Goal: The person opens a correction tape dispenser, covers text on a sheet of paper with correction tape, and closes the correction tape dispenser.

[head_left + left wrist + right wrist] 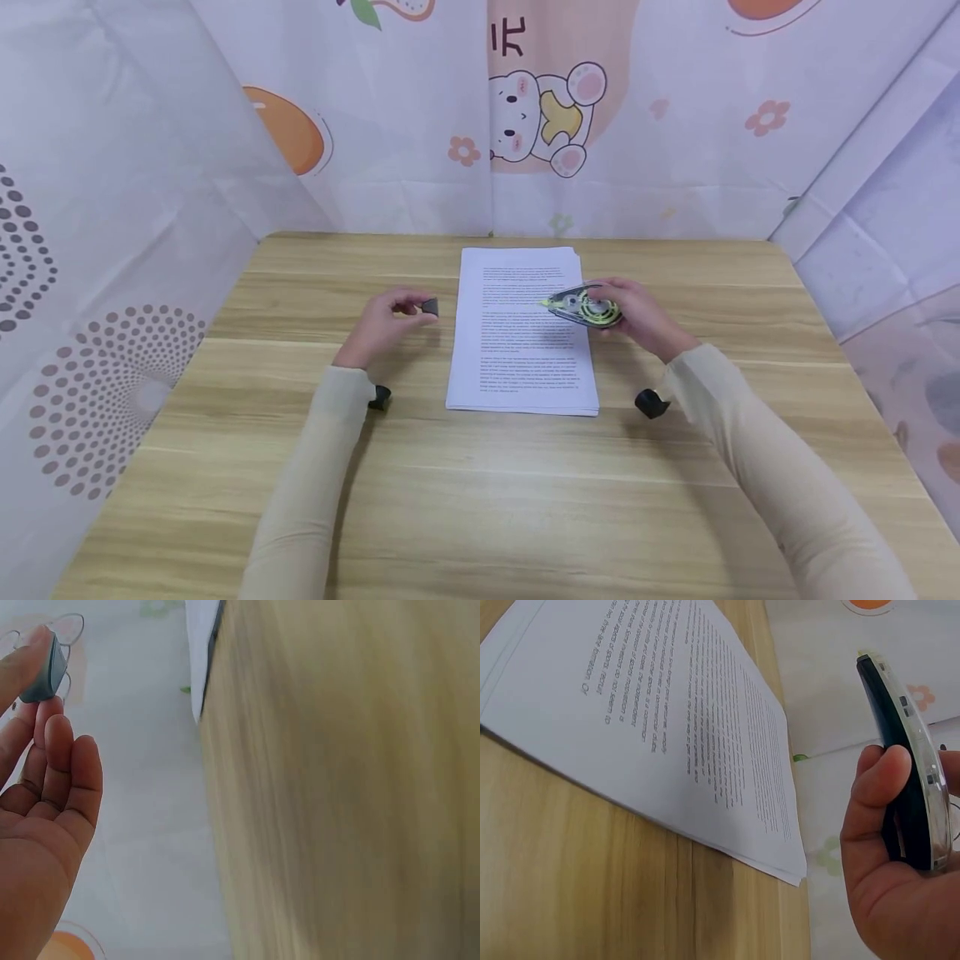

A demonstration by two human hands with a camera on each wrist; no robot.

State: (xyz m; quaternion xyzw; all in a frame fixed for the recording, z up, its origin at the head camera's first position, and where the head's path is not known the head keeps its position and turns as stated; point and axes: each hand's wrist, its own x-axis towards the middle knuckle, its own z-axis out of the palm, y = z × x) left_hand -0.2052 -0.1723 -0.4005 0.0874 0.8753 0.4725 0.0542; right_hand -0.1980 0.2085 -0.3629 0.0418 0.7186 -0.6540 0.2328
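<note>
A correction tape dispenser (581, 306), dark with a clear and yellow-green body, is gripped in my right hand (637, 312) over the right edge of the printed paper stack (525, 333). Its yellowish tip points left across the sheet. In the right wrist view the thumb presses the dark side of the dispenser (909, 772). My left hand (382, 323) pinches a small dark cap (430, 307) between thumb and fingers, just left of the paper. The left wrist view shows that cap (46, 671) at the fingertips, with the other fingers loosely bent below it.
The paper lies on a wooden table (517, 500) whose far edge meets a printed curtain (420, 192). Black wrist-worn pieces (651, 403) show beside both wrists. Curtains also hang at the left and right sides.
</note>
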